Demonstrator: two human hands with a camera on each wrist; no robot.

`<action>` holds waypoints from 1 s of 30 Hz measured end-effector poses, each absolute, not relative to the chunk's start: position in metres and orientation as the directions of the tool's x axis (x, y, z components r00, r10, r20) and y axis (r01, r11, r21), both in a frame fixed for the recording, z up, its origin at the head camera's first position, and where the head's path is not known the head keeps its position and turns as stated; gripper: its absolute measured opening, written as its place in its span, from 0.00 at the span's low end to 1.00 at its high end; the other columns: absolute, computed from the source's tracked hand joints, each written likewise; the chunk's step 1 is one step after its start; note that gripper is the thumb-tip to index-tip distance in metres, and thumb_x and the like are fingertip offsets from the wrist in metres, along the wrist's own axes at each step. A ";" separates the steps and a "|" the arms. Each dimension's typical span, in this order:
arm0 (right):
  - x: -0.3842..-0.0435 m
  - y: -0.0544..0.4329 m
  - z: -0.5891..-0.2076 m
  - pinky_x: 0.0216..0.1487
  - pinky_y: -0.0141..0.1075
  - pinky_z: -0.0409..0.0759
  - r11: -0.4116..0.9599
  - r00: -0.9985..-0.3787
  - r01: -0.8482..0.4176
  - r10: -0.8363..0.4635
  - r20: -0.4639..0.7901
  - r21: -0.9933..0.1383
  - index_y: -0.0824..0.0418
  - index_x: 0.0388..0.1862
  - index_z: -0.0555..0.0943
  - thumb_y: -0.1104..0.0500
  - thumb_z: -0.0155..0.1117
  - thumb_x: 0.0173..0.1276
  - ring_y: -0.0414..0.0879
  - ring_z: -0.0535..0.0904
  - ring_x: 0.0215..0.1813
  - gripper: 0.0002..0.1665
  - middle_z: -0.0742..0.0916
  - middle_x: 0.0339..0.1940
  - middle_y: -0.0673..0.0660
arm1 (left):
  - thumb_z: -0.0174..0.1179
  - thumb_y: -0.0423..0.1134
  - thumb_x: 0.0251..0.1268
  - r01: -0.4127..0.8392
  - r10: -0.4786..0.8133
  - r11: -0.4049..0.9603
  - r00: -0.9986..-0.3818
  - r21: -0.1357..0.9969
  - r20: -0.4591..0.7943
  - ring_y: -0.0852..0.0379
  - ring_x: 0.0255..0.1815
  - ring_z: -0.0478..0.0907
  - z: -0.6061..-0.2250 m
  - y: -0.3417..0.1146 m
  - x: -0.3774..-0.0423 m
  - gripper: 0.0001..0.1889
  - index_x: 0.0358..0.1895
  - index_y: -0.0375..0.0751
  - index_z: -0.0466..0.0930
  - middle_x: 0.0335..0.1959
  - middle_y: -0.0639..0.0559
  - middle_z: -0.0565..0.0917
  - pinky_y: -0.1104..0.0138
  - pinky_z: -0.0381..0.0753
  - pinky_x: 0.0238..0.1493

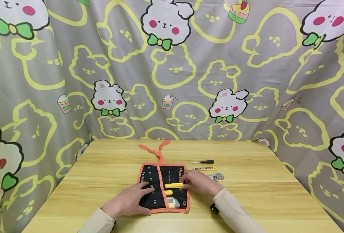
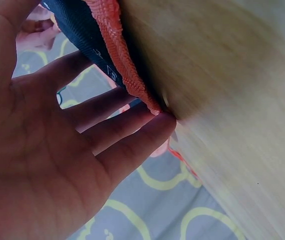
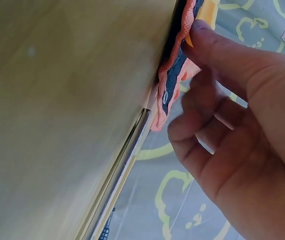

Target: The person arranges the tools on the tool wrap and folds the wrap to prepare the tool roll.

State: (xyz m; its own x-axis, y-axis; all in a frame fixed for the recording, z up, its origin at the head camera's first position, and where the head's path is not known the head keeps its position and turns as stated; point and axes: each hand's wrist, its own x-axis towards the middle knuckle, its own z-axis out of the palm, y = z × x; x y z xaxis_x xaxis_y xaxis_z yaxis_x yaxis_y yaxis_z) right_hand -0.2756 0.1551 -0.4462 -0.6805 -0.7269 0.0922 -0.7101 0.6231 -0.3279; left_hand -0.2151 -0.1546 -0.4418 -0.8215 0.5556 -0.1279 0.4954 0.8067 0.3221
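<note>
A black tool pouch [image 1: 172, 171] with orange trim lies unrolled on the table, its pockets printed with numbers. My right hand [image 1: 201, 182] pinches the end of a yellow tool handle [image 1: 173, 185] between thumb and fingers; the handle's other end meets the pocket edge and the rest of the tool is hidden. Below it, a second yellow handle [image 1: 168, 193] and a grey and yellow tape measure or knife-like tool [image 1: 173, 203] stick out of pockets. My left hand [image 1: 129, 198] rests on the pouch's left side, fingers spread; in the left wrist view fingertips touch the orange edge [image 2: 127, 70].
Beyond my right hand lie a black-handled screwdriver [image 1: 206, 161], a flat yellow-and-red strip [image 1: 206, 168] and an adjustable wrench [image 1: 217, 176], partly covered by the hand. Orange ties [image 1: 160, 155] stretch from the pouch's far edge. A patterned curtain [image 1: 183, 129] hangs behind the wooden table [image 1: 107, 161].
</note>
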 end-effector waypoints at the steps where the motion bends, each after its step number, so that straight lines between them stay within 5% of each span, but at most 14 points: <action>1: -0.275 0.155 -0.446 0.33 0.27 0.72 0.620 -0.676 -0.715 -0.731 0.093 -0.325 0.53 0.33 0.86 0.58 0.70 0.71 0.33 0.69 0.30 0.05 0.80 0.32 0.43 | 0.73 0.64 0.54 0.495 0.555 0.807 -0.822 0.323 -0.128 0.35 0.69 0.73 -0.442 -0.155 -0.215 0.42 0.71 0.49 0.76 0.73 0.38 0.71 0.41 0.76 0.62; 13: -0.275 0.153 -0.447 0.30 0.27 0.72 0.641 -0.682 -0.724 -0.720 0.127 -0.255 0.47 0.32 0.88 0.52 0.69 0.70 0.30 0.70 0.27 0.05 0.84 0.28 0.38 | 0.74 0.63 0.53 0.496 0.555 0.806 -0.823 0.324 -0.121 0.35 0.69 0.73 -0.441 -0.155 -0.214 0.43 0.71 0.47 0.76 0.73 0.37 0.70 0.41 0.77 0.61; 26: -0.276 0.152 -0.448 0.27 0.27 0.71 0.648 -0.702 -0.697 -0.704 0.108 -0.305 0.47 0.31 0.88 0.52 0.66 0.73 0.30 0.67 0.22 0.10 0.86 0.25 0.39 | 0.75 0.63 0.53 0.491 0.548 0.812 -0.826 0.315 -0.128 0.35 0.69 0.73 -0.439 -0.154 -0.214 0.42 0.71 0.48 0.76 0.73 0.38 0.70 0.41 0.77 0.62; 30: -0.276 0.153 -0.449 0.31 0.27 0.73 0.658 -0.713 -0.683 -0.695 0.093 -0.318 0.49 0.41 0.91 0.51 0.67 0.72 0.28 0.71 0.25 0.08 0.90 0.34 0.42 | 0.74 0.64 0.53 0.493 0.550 0.813 -0.825 0.311 -0.128 0.36 0.69 0.73 -0.440 -0.154 -0.214 0.43 0.71 0.49 0.76 0.73 0.38 0.71 0.41 0.77 0.62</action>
State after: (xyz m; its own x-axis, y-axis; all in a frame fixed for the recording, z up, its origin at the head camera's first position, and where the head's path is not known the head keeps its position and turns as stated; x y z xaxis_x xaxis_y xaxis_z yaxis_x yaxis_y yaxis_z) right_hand -0.2764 0.1533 -0.4489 -0.7127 -0.6953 0.0931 -0.6830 0.6575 -0.3180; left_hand -0.2144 -0.1539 -0.4401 -0.8253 0.5500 -0.1283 0.4932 0.8125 0.3106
